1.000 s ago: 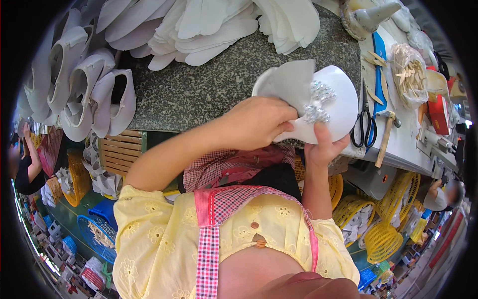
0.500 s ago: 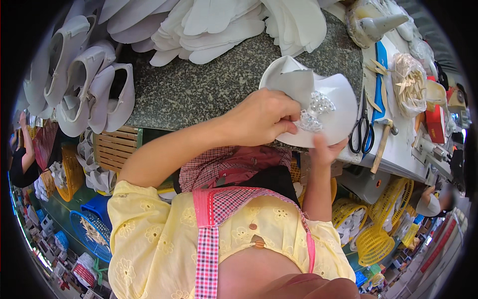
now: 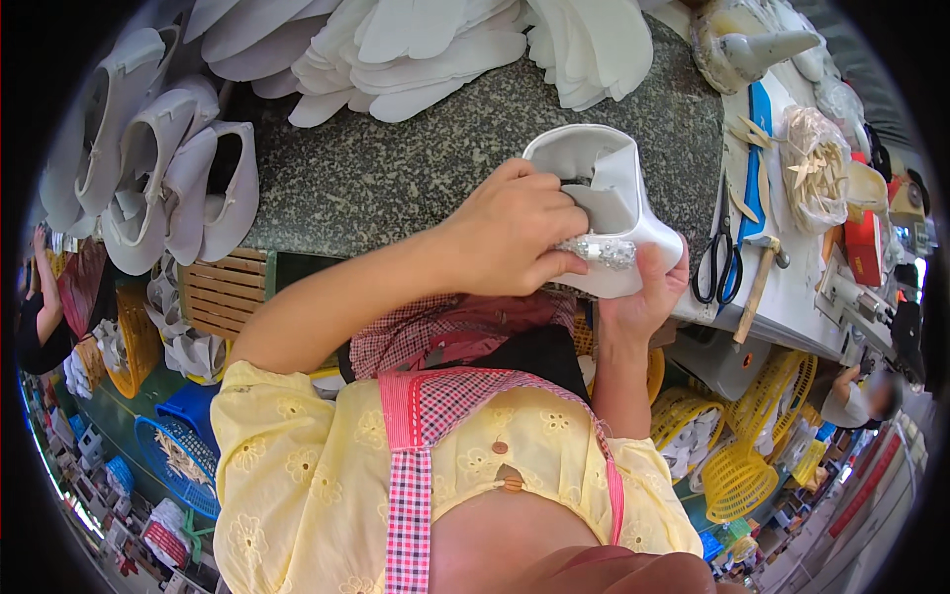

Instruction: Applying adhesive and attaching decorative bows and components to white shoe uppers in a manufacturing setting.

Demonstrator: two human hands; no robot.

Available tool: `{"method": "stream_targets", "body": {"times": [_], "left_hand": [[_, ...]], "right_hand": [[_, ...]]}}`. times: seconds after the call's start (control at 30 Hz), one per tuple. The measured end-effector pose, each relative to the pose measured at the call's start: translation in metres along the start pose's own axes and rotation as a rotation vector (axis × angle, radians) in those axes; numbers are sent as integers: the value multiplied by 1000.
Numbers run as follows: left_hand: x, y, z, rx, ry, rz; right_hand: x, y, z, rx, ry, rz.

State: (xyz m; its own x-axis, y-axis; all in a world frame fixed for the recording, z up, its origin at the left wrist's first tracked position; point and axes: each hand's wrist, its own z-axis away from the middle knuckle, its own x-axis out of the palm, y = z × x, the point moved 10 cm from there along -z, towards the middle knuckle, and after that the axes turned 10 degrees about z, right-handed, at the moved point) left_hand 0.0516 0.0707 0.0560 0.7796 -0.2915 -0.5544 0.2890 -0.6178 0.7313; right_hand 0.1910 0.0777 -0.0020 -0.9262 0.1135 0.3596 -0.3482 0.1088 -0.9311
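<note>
A white shoe upper [image 3: 618,277] with a sparkling jewelled ornament [image 3: 612,253] is held up above the near edge of the speckled table. My left hand [image 3: 524,236] is closed on its left side, thumb at the end of the ornament and fingers at the opening. Around the right side wraps my right hand [image 3: 648,287], its thumb pressed on the outside; part of its fingers is hidden behind the upper. A loose-looking grey-white lining flap [image 3: 604,203] stands inside the curved opening.
White insoles [image 3: 435,69] are heaped at the back of the speckled table [image 3: 396,168]. Several white shoe uppers [image 3: 213,188] stand at the left. Black-handled scissors [image 3: 717,272], a hammer [image 3: 757,292] and a bag of wooden sticks [image 3: 816,163] lie right. Yellow baskets [image 3: 742,480] stand below.
The upper has been bent from a flatter spread into a curved, cupped shape, with its opening now showing. My right hand has risen and closed on its right side.
</note>
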Motion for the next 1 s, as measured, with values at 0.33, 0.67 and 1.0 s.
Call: {"method": "stream_targets", "body": {"times": [0.33,0.67,1.0], "left_hand": [[-17,15,3,39,457,7],[6,-6,-15,32,-125,-119],[6,-5,-10,-147,-155,221]], "right_hand": [[13,-19,7,-276,54,236],[32,29,12,333,-198,-459],[6,3,0,68,-33,-33]]}}
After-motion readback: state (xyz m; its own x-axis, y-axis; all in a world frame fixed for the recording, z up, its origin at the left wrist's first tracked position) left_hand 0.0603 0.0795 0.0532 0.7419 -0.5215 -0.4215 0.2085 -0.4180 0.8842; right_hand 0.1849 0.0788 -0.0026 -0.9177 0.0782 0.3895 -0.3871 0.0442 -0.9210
